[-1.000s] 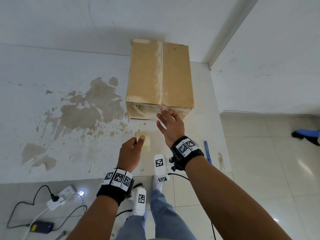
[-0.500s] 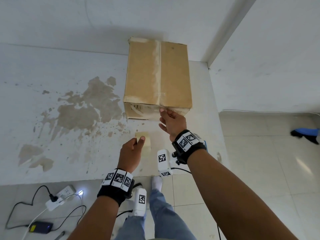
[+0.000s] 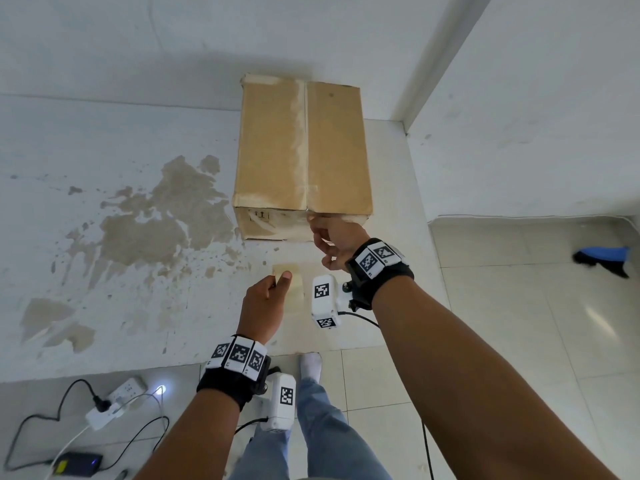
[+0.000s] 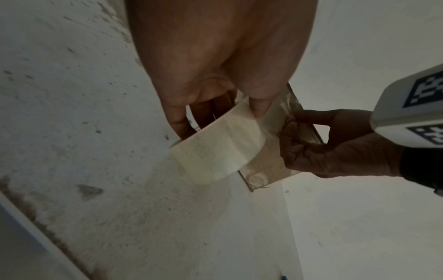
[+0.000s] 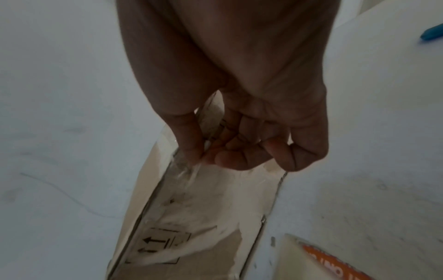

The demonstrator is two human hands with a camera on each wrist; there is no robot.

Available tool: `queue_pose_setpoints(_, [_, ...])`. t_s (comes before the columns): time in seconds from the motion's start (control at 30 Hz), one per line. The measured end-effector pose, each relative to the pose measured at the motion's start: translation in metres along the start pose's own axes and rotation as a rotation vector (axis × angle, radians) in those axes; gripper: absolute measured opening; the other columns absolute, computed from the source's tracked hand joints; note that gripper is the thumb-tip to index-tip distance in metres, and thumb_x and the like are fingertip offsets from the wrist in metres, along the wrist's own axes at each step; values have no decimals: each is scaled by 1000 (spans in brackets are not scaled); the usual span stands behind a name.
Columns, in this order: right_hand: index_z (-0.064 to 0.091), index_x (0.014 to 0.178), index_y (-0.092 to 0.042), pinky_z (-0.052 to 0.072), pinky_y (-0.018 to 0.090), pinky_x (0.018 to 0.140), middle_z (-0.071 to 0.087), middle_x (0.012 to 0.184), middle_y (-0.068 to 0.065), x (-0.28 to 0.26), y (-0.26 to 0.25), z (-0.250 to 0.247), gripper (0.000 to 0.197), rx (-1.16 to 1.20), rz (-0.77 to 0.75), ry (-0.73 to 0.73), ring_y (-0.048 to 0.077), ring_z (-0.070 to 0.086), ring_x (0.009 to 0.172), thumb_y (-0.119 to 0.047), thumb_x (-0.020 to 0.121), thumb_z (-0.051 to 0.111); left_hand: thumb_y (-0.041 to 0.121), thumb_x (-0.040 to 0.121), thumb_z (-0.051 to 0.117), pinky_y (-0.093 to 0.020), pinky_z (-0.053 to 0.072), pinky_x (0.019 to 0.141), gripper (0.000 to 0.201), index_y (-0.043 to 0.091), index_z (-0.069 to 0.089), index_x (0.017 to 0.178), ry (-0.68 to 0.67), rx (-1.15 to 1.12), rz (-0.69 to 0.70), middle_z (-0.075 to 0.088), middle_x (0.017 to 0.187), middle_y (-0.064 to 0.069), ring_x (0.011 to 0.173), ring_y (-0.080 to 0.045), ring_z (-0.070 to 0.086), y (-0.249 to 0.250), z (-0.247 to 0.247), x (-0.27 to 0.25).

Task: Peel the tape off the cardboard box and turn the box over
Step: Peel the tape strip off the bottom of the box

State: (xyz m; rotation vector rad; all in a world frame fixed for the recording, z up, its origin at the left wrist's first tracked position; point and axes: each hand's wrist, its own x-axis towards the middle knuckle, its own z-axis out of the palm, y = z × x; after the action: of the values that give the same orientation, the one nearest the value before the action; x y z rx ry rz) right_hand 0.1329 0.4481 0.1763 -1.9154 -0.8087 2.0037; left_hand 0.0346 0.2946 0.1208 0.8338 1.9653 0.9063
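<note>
From the head view, the box point(image 3: 303, 150) sits on a white floor point(image 3: 104, 140) with a big brown stain point(image 3: 156, 220), close to the wall point(image 3: 173, 39). Your right hand point(image 3: 329, 242) is at the near top edge of the box, right where the middle seam ends, with its fingers curled in. Your left hand point(image 3: 265, 306) is lower down, well apart from the box, and pinches a roll of tape point(image 3: 289, 278) between thumb and fingers. A power strip point(image 3: 114, 400) lies near your feet. From the left wrist view, your left hand point(image 4: 215, 66) grips the tape roll point(image 4: 215, 147), thumb on the outside and fingers inside the ring. Your right hand point(image 4: 335, 147) is just past it, at the box point(image 4: 266, 163). From the right wrist view, your right hand point(image 5: 239, 123) has its thumb and first finger pressed together on a clear, crinkly bit of tape point(image 5: 189, 170) at the edge of the box point(image 5: 203, 217), and the other fingers are curled. A blue pen point(image 5: 431, 33) lies on the floor.
</note>
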Motion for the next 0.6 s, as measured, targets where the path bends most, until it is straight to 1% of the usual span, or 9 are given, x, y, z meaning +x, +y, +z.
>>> queue_pose_setpoints(0.1, [69,81,-24,22,25,58,63,71,-12,4,0,0,5,7,25,-1,8,52,66,-23,80,74,36,98,53,-32,27,54,53,13,25,59,-9,5,-5,28,56,-2,54,-18,28,0,1,1])
queue_pose_setpoints(0.17, [68,80,-26,20,26,60,64,74,-13,7,0,0,10,-5,36,1,8,42,64,-26,78,78,36,98,53,-31,27,54,53,13,25,59,-8,5,-4,28,56,-3,54,-19,28,0,1,1])
queue_pose_setpoints(0.23, [69,80,-26,16,30,65,64,77,-14,11,-1,-1,15,-36,40,0,9,33,64,-31,76,82,36,99,52,-31,27,54,54,13,25,59,-5,9,-6,27,55,-2,54,-18,28,0,1,1])
queue_pose_setpoints(0.3, [72,70,-23,15,35,71,60,80,-12,16,0,-2,19,-69,26,17,10,28,63,-37,73,86,36,99,52,-32,27,54,54,13,25,58,-4,13,-14,27,55,-1,54,-18,28,-1,2,2])
queue_pose_setpoints(0.37, [74,56,-22,16,33,68,56,83,-8,24,1,-3,27,-87,-13,29,11,29,62,-43,66,89,37,98,52,-31,27,54,54,13,25,58,-3,11,-21,28,55,-1,54,-17,28,-2,2,3])
queue_pose_setpoints(0.4, [75,56,-23,19,29,63,55,85,-6,26,1,-3,28,-102,-38,28,11,32,61,-46,64,88,37,99,52,-31,27,54,53,13,25,58,-2,11,-24,28,55,-1,54,-17,28,-2,2,4])
queue_pose_setpoints(0.43, [75,64,-23,25,25,59,57,87,-6,28,2,-4,29,-132,-67,25,10,37,60,-49,65,87,37,99,52,-31,27,54,54,13,25,58,0,11,-26,28,55,-1,54,-17,28,-3,1,4])
queue_pose_setpoints(0.5, [74,75,-26,32,25,55,67,84,-9,31,4,-5,29,-203,-137,29,11,43,60,-53,71,84,37,99,52,-31,27,54,54,13,26,58,4,6,-35,29,55,-1,54,-17,29,-4,1,6])
queue_pose_setpoints(0.6, [77,70,-27,37,24,54,73,79,-9,39,10,-7,28,-252,-334,99,12,46,61,-55,73,83,39,98,51,-32,27,54,53,13,26,58,3,-2,-54,30,56,-1,55,-18,30,-4,1,8])
